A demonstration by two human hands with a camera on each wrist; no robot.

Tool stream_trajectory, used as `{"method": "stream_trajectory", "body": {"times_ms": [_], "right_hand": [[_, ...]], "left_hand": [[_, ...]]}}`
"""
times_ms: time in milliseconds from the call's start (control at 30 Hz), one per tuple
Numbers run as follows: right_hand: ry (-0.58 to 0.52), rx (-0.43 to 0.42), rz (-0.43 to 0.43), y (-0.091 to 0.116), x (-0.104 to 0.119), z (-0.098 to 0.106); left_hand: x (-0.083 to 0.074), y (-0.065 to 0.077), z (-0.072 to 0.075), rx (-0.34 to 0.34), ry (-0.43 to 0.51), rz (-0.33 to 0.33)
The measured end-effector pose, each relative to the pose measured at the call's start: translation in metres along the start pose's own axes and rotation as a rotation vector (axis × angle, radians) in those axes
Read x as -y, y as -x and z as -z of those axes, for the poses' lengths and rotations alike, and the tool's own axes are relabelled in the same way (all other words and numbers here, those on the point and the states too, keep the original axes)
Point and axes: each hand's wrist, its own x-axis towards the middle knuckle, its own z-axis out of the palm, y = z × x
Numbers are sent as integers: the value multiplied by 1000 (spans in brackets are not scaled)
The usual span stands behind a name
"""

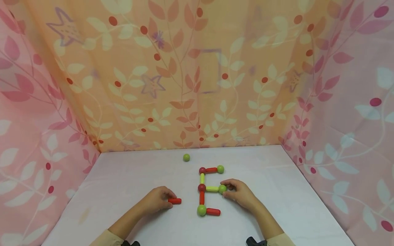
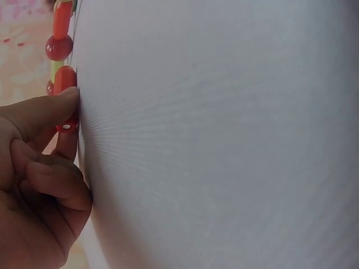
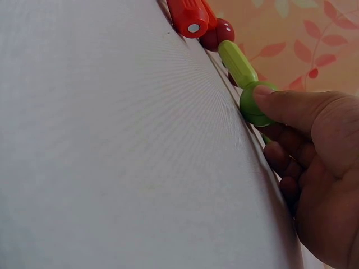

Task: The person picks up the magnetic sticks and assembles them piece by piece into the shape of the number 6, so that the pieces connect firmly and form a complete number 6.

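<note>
On the white table lies an E-shaped figure of rods and balls. Its spine runs from a red ball point(image 1: 202, 170) through a yellow-green rod point(image 1: 202, 178), a middle red ball point(image 1: 201, 188) and a red rod point(image 1: 201, 198) to a green ball point(image 1: 201, 210). My right hand point(image 1: 241, 194) pinches the green ball point(image 3: 257, 103) at the end of the middle yellow-green arm point(image 1: 212, 188). To the left of the figure, my left hand point(image 1: 158, 200) holds a loose red rod point(image 1: 174, 201) between thumb and fingers, apart from the figure.
A single green ball point(image 1: 186, 157) lies near the table's back edge. The figure's top arm is a red rod point(image 1: 211, 170) ending in a green ball point(image 1: 220, 169); its bottom arm is a red rod point(image 1: 213, 212). Patterned cloth point(image 1: 197, 85) surrounds the table point(image 1: 129, 164).
</note>
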Motion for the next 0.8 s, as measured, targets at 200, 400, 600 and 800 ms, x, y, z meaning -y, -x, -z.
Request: {"method": "stream_trajectory", "body": {"times_ms": [200, 400, 600, 800], "right_hand": [[-5, 11, -2, -1, -2, 0], [2, 3, -7, -1, -3, -1], [2, -5, -1, 0, -3, 0], [-5, -6, 9, 0, -3, -1]], "left_hand": [[-4, -1, -1, 12, -20, -10], [-18, -5, 0, 4, -44, -36], [-37, -16, 1, 15, -29, -50], [-53, -25, -7, 31, 19, -63]]}}
